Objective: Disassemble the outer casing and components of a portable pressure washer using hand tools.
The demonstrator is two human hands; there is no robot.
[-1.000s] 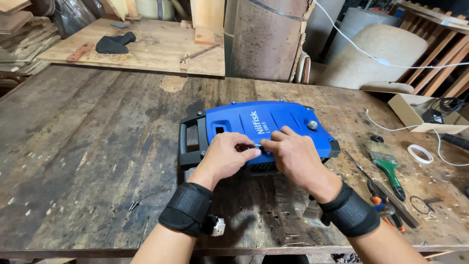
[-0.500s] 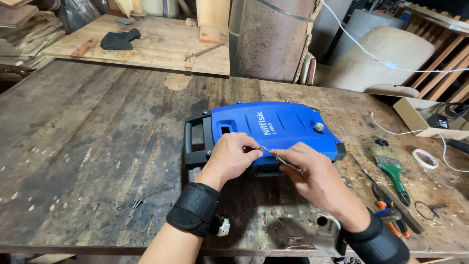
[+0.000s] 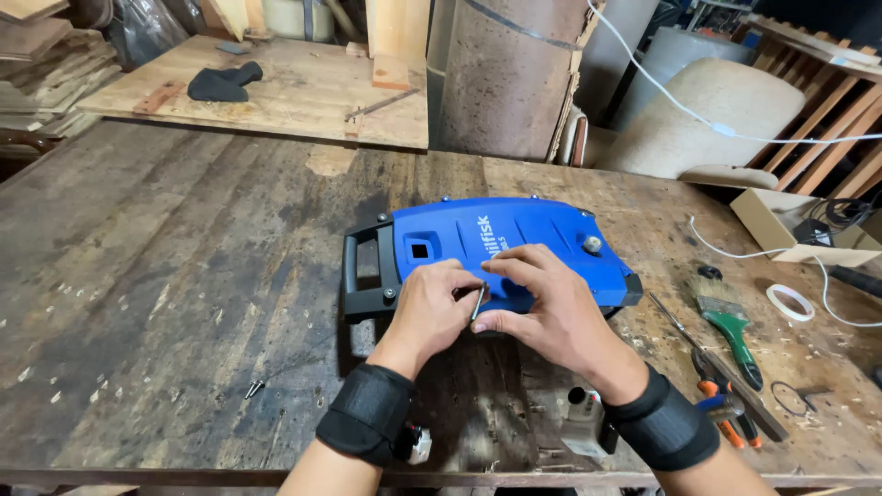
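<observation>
A blue plastic machine housing (image 3: 514,241) with a black handle (image 3: 360,276) lies flat on the worn wooden workbench (image 3: 165,303). Both my hands rest on its near edge. My left hand (image 3: 432,308) and my right hand (image 3: 542,308) meet at a thin metal pin or screw (image 3: 478,301), which stands nearly upright between their fingertips. A round silver knob (image 3: 593,243) sits on the housing's right side. Both wrists wear black bands.
To the right lie a green-handled brush (image 3: 730,323), a long screwdriver (image 3: 684,332), orange-handled pliers (image 3: 721,404), a tape roll (image 3: 790,301) and a white cable (image 3: 735,253). Two loose screws (image 3: 254,388) lie at the left front. A rusty drum (image 3: 514,73) stands behind the bench.
My right hand had drawn back to the right with the thin metal piece slanted; now it is back against the left hand and the piece stands nearly upright at the housing's edge.
</observation>
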